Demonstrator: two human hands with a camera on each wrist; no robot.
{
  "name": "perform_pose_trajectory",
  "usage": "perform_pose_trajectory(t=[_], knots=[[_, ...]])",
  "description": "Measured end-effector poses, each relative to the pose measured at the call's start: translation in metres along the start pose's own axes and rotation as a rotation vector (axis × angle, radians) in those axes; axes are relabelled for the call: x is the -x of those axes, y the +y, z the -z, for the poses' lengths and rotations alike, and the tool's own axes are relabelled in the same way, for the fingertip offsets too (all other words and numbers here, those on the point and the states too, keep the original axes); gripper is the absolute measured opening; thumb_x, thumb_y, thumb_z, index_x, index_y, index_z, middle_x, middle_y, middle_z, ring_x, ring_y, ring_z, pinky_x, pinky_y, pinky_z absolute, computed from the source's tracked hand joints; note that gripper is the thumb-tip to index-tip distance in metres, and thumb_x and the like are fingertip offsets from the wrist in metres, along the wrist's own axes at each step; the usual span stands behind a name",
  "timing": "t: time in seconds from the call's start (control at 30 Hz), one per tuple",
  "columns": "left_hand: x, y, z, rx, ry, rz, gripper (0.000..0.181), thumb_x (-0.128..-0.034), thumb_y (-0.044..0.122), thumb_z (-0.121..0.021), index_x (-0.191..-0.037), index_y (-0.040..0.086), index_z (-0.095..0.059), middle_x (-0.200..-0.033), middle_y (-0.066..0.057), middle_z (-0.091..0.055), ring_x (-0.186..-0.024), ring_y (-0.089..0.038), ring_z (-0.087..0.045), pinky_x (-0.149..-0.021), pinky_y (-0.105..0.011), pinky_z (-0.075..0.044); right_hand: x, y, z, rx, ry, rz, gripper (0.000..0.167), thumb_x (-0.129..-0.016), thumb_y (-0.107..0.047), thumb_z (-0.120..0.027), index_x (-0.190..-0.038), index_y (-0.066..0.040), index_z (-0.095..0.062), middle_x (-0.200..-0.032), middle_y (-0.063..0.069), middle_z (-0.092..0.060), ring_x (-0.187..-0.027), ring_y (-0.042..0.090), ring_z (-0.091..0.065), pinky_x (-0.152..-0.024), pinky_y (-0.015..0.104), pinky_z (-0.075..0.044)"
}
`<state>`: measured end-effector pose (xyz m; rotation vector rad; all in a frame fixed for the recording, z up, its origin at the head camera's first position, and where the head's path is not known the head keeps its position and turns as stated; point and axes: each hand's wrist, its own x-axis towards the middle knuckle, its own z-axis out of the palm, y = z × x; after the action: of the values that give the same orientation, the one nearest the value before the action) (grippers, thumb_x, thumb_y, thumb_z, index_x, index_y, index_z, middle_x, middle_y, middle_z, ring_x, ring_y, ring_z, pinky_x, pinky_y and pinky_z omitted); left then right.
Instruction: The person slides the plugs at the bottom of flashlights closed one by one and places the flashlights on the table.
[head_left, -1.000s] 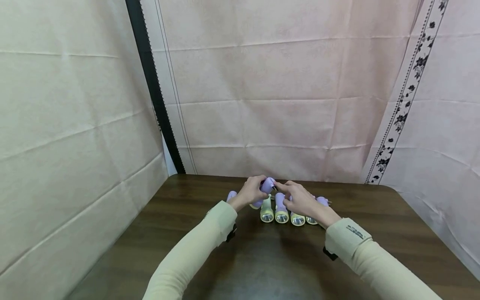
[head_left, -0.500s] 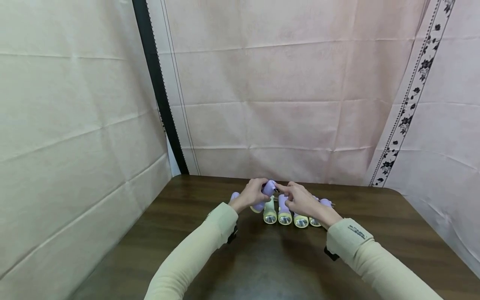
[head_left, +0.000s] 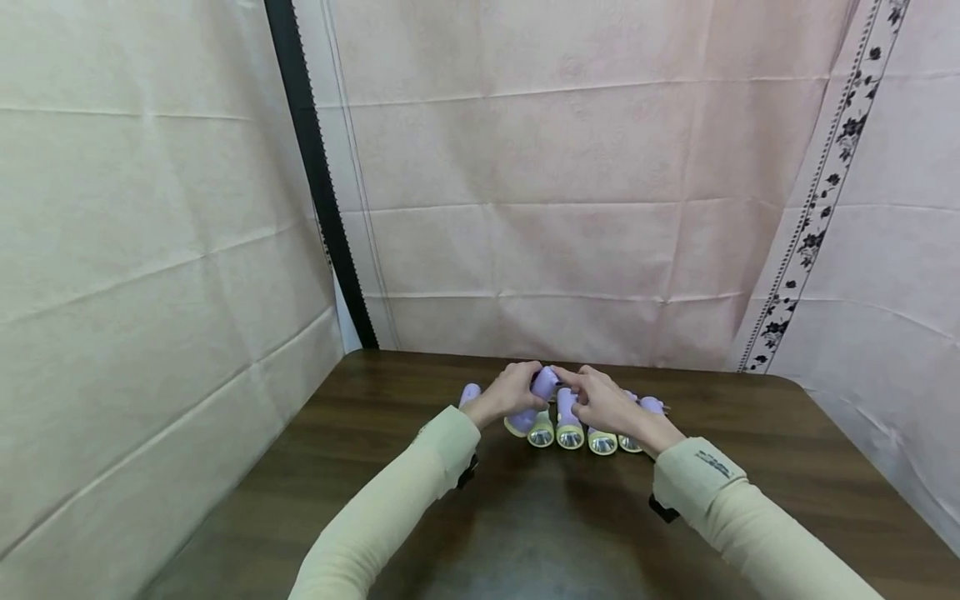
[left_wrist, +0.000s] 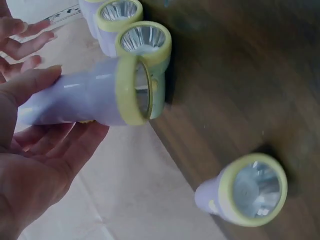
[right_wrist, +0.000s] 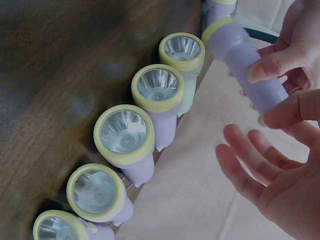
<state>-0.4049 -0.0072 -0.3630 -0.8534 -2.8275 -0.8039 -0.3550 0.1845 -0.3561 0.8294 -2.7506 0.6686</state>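
Note:
My left hand [head_left: 512, 390] holds a purple flashlight [left_wrist: 85, 95] with a yellow rim, thumb on one side and fingers on the other. Its lens end tilts down toward the table in the head view. At the tail end, my right hand [head_left: 603, 404] touches the flashlight with an extended finger. The other right fingers stand spread apart from it in the right wrist view. Just behind the held one lies a green flashlight [right_wrist: 187, 87], and a purple flashlight [right_wrist: 161, 120] lies beside that. Whether a switch or cord sits under the right fingertip is hidden.
More purple flashlights [right_wrist: 125, 140] continue the row to the right, lenses facing me. One purple flashlight [left_wrist: 250, 192] lies left of my left hand. The brown wooden table [head_left: 540, 533] ends in front of a pale cloth backdrop [head_left: 585, 208].
The left hand has shifted slightly right and lowered the held flashlight, which now covers part of the green one. The right hand has stayed nearly still. Earlier, the head view shifted a little.

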Motion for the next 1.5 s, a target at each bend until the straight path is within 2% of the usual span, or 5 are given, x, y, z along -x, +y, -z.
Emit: perform_pose_trajectory(t=[0.3,0.63,0.93,1.13,1.5], knots=[[-0.010,-0.010,0.015,-0.150,0.026,0.145,0.066,-0.0810,0.029,-0.077,-0.131,0.016,-0.036,-0.103,-0.014,-0.065,-0.082,-0.027,-0.065,-0.064,-0.036,-0.051,0.005,0.001,0.005,0.050,-0.026,-0.022,0.077,-0.081,-0.003,-0.060,-0.151,-0.006,-0.028,-0.108,0.017,-0.057,-0.077,0.016,-0.055,-0.066,0.029,-0.044],[-0.016,-0.046,-0.009,-0.457,0.005,0.247,0.054,-0.0866,0.035,-0.071,-0.130,0.017,-0.046,-0.102,-0.008,-0.068,-0.084,-0.029,-0.068,-0.062,-0.040,-0.054,0.012,0.009,0.009,0.070,-0.084,-0.096,0.065,-0.084,-0.006,-0.057,-0.147,-0.009,-0.039,-0.118,0.016,-0.058,-0.071,0.013,-0.048,-0.064,0.030,-0.040],[-0.024,-0.053,-0.021,-0.630,-0.050,0.267,0.033,-0.0898,0.036,-0.067,-0.113,0.013,-0.064,-0.107,-0.008,-0.068,-0.097,-0.027,-0.067,-0.074,-0.042,-0.056,0.012,0.011,0.008,0.053,-0.051,-0.043,0.054,-0.085,-0.002,-0.057,-0.138,-0.001,-0.048,-0.118,0.019,-0.060,-0.078,0.014,-0.055,-0.070,0.033,-0.045],[-0.025,-0.061,-0.028,-0.688,-0.056,0.253,0.019,-0.0884,0.033,-0.069,-0.095,0.016,-0.072,-0.099,-0.005,-0.072,-0.088,-0.024,-0.069,-0.063,-0.040,-0.055,0.013,0.011,0.008,0.053,-0.033,-0.026,0.050,-0.083,-0.003,-0.057,-0.133,0.000,-0.053,-0.116,0.020,-0.061,-0.084,0.018,-0.059,-0.072,0.033,-0.047],[-0.025,-0.063,-0.040,-0.752,-0.109,0.271,0.022,-0.0901,0.036,-0.066,-0.100,0.017,-0.074,-0.100,-0.002,-0.072,-0.083,-0.020,-0.069,-0.055,-0.036,-0.052,0.019,0.014,0.010,0.032,-0.039,-0.048,0.047,-0.084,-0.001,-0.056,-0.131,-0.001,-0.055,-0.113,0.019,-0.062,-0.075,0.014,-0.056,-0.068,0.031,-0.047]])
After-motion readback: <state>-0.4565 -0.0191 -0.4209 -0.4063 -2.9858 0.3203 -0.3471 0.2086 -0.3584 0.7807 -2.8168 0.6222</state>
